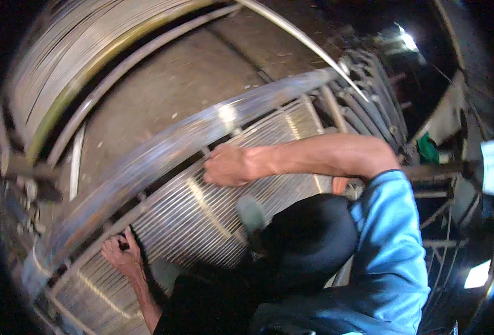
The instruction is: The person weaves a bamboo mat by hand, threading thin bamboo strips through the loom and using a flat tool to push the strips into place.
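A slatted panel [169, 215] of thin, close-set parallel metal rods lies under me, crossed by pale strips. Along its far side runs a thick, shiny metal pipe [163, 137], blurred in places. My left hand [123, 254] is at the panel's far rail, toward the left end, with its fingers curled; whatever they hold is too dark to make out. Bent across the panel, my right arm brings my right hand [227, 166] to the same rail farther right. That hand is closed, its fingertips hidden beneath it. A grey rounded object [251, 213] rests on the rods beside my dark-clothed knee.
Beyond the pipe is a brown floor [163, 95]. Another slatted panel with a curved yellowish edge [85, 78] stands at the far left. Several grey pipes [370, 106] are stacked at the far right, near a green cloth-like item [427, 148]. A metal frame [445, 218] stands on the right.
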Demonstrator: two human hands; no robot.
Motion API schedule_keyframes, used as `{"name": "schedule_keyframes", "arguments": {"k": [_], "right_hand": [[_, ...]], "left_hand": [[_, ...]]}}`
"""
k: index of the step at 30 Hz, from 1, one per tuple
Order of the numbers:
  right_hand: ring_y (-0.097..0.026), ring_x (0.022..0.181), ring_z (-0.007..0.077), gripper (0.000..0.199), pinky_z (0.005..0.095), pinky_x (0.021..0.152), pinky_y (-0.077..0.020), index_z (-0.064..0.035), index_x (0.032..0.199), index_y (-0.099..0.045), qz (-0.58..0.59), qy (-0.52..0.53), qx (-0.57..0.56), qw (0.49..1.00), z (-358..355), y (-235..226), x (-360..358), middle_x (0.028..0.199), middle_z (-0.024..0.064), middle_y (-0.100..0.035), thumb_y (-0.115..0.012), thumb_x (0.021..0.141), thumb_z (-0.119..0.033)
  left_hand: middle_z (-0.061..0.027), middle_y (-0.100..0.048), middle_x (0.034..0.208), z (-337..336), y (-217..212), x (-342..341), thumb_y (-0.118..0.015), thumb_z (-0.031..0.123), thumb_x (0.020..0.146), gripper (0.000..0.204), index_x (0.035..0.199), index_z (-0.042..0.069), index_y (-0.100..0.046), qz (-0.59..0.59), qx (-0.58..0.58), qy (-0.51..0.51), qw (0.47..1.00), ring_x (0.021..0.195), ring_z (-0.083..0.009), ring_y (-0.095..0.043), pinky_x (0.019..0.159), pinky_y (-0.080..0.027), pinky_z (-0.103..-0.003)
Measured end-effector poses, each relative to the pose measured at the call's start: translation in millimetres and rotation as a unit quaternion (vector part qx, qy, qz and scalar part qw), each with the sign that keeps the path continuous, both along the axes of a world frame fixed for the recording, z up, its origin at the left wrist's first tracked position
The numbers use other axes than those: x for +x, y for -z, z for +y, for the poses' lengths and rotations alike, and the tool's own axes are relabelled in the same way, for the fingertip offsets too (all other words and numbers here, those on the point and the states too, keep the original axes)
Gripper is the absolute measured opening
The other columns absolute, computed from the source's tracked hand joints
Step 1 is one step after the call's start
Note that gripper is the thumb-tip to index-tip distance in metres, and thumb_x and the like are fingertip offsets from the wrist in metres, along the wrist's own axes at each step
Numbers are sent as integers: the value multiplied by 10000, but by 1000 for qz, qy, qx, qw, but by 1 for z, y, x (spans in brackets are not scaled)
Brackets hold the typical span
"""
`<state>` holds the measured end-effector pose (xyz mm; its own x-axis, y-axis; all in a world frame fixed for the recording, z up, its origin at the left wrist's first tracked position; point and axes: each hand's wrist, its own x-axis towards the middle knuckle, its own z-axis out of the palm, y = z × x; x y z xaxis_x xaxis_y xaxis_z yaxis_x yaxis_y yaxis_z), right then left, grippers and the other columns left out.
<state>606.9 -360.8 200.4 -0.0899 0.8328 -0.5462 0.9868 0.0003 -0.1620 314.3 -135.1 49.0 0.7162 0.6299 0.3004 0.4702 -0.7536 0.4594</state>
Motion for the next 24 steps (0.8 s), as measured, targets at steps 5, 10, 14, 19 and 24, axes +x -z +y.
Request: {"name": "schedule_keyframes", "arguments": {"k": [5,10,14,19,24], "right_hand": [[-698,835,396,365,461,757,-571,10,803,-705,62,154,54,985,-29,74,1,820,216,-704,-641,880,-341],[-688,873,404,372,522,795,-544,-33,847,-701,117,268,296,909,-30,211,-26,806,219,-680,-555,919,-367],[-663,901,412,418,520,853,-514,-42,859,-716,226,340,197,891,0,187,-18,867,234,-678,-492,951,-384],[-660,861,426,461,523,851,-512,-32,813,-727,211,342,200,893,-2,198,-10,857,211,-697,-528,913,-435],[-664,865,417,433,536,801,-516,-55,795,-729,205,367,260,869,-4,203,-18,847,186,-699,-547,898,-434]], "left_hand": [[-170,-635,917,-69,6,54,-805,196,831,290,959,-32,-679,-68,-28,18,997,897,-364,-575,843,-436,-489],[-206,-636,945,-82,10,56,-726,86,884,188,1009,-49,-686,-59,-14,18,998,933,-396,-578,855,-444,-491],[-201,-653,890,-70,21,50,-657,69,929,130,956,-45,-716,-20,-26,-7,999,827,-369,-622,743,-480,-436],[-215,-664,899,-91,7,62,-646,71,936,146,978,-57,-703,3,-45,-15,999,818,-374,-636,707,-490,-446],[-269,-590,989,-79,27,50,-583,49,941,235,1120,-103,-580,77,-73,-47,993,913,-417,-565,777,-428,-496]]}}
